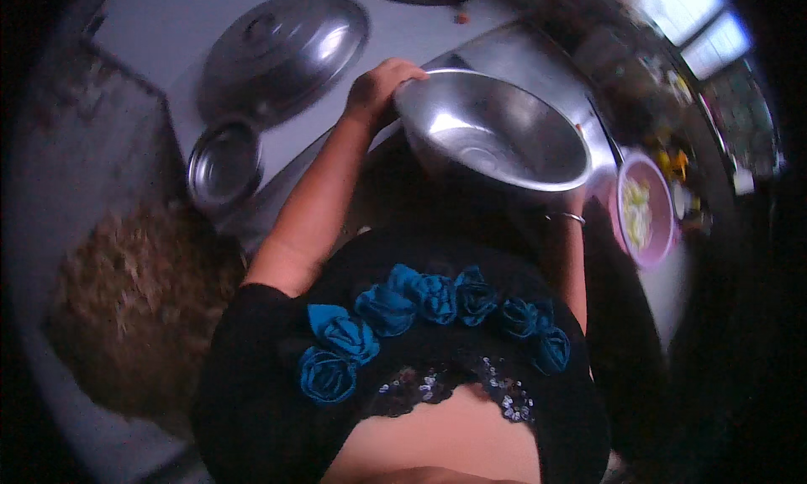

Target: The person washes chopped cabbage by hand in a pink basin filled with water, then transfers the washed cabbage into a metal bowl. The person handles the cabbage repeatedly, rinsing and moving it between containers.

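Note:
A wide, shiny metal basin (526, 121) is held up before my body, tilted so that its inside shows. Its inside looks bare apart from bright reflections. My left hand (381, 92) grips the rim at the upper left, thumb side over the edge. At the lower right, my right hand (575, 197) holds the opposite side; most of it is hidden behind the basin, and a fingertip shows at the rim. A metal bangle (570, 217) circles my right wrist.
On the pale counter (157, 17) lie a large domed metal lid (277, 62) and a smaller metal bowl (226, 159). A pink plastic basin (662, 222) holds cut pale-green vegetables (637, 213) at right. A pile of dry plant matter (139, 301) rests at lower left.

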`<state>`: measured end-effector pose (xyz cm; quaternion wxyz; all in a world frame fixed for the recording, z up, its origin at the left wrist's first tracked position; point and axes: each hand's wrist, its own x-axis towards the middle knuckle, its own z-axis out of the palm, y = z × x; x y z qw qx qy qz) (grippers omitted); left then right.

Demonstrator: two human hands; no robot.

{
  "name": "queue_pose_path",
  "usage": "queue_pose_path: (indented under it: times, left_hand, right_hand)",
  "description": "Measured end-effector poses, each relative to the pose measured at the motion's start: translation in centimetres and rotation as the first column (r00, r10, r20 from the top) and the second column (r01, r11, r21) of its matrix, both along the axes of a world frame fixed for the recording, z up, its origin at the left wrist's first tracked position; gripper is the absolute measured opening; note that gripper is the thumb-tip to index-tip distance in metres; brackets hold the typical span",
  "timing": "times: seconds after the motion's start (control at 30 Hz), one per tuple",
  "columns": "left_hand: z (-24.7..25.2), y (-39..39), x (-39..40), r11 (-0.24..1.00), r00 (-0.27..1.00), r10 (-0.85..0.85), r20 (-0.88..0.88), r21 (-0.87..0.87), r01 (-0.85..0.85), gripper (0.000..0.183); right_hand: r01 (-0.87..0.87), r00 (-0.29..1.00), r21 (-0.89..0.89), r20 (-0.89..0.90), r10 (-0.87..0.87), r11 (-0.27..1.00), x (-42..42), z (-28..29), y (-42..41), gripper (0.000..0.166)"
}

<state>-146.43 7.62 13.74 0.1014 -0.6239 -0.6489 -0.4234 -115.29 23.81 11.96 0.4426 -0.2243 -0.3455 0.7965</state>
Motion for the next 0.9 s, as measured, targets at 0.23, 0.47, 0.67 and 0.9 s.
queue_pose_path:
  times: [0.23, 0.47, 0.67, 0.9]
  left_hand:
    - [-4.3, -8.3, -3.4, 0.959, 0.95, 0.196, 0.244, -0.25, -0.134, 0.021]
    - [-6.5, -16.2, -10.3, 0.94, 0.903, 0.325, 0.281, -0.205, -0.274, 0.026]
    - [-7.9, -19.0, -14.5, 0.931, 0.862, 0.36, 0.357, -0.198, -0.307, 0.027]
    - [-8.0, -19.0, -17.5, 0.905, 0.842, 0.416, 0.343, -0.246, -0.347, 0.029]
  right_hand:
    - [-0.231, 0.939, 0.387, 0.329, 0.101, 0.892, -6.2, -2.8, -0.7, 0.046]
    - [-0.37, 0.886, 0.219, 0.375, 0.272, 0.903, -16.5, -0.5, -6.4, 0.052]
    - [-0.362, 0.887, -0.11, 0.264, 0.379, 0.926, -21.3, -0.7, -9.3, 0.035]
    - [-0.509, 0.696, 0.267, 0.687, 0.209, 0.818, -23.1, -5.6, -7.5, 0.036]
